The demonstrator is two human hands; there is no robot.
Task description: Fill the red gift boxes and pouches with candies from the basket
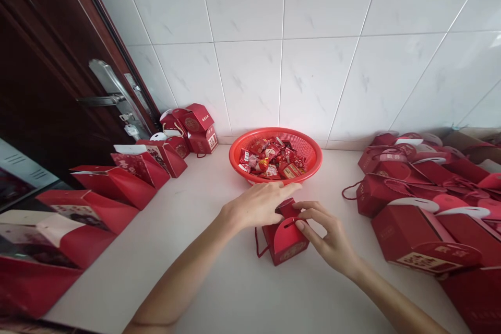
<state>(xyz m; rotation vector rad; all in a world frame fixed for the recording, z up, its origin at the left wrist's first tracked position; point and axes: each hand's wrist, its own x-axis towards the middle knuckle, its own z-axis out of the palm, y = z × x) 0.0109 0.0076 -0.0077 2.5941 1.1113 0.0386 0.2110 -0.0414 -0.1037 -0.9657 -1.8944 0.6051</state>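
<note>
A small red paper gift box with a gold print stands on the white table in front of me, its top flaps partly up. My right hand holds the box's top from the right, with thumb and fingertips on its flaps. Above the box's left side is my left hand. Its fingers are stretched out to the right, and its thumb is at a top flap. A dark red cord handle hangs at the box's left. Behind the hands, wrapped candies lie in a red plastic basket.
Red gift bags stand in a row along the table's left edge. Several closed boxes are stacked at the back left. Many more red boxes crowd the right side. A tiled wall bounds the back, and a dark door is at left.
</note>
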